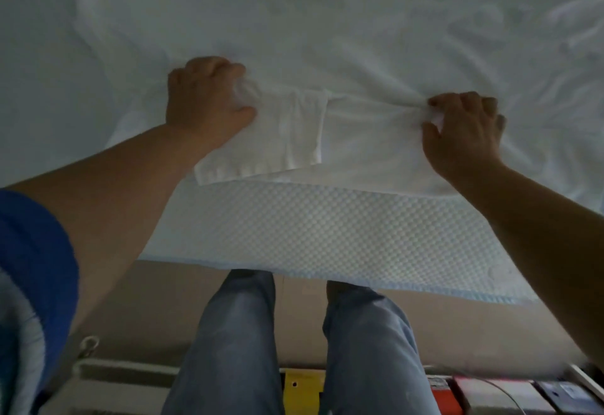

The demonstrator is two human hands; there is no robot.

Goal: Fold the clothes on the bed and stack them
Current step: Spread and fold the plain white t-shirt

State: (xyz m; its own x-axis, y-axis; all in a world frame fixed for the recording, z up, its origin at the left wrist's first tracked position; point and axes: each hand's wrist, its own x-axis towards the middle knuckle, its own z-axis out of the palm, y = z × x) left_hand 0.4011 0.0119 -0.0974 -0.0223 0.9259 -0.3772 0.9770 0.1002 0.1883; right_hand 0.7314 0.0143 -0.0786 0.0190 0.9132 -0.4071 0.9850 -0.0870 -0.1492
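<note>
Lying creased on the bed, white garment, edge bunched in left grip and right grip.

**Layout at the bed edge**

Garment: spread on the bed, its near hem at the mattress edge. Sleeve: folded over the garment's left part. My left hand: on the sleeve's far left end. My right hand: at the garment's right. My legs: below the mattress edge, before the bed. Boxes: on the floor, right of my legs.
</note>
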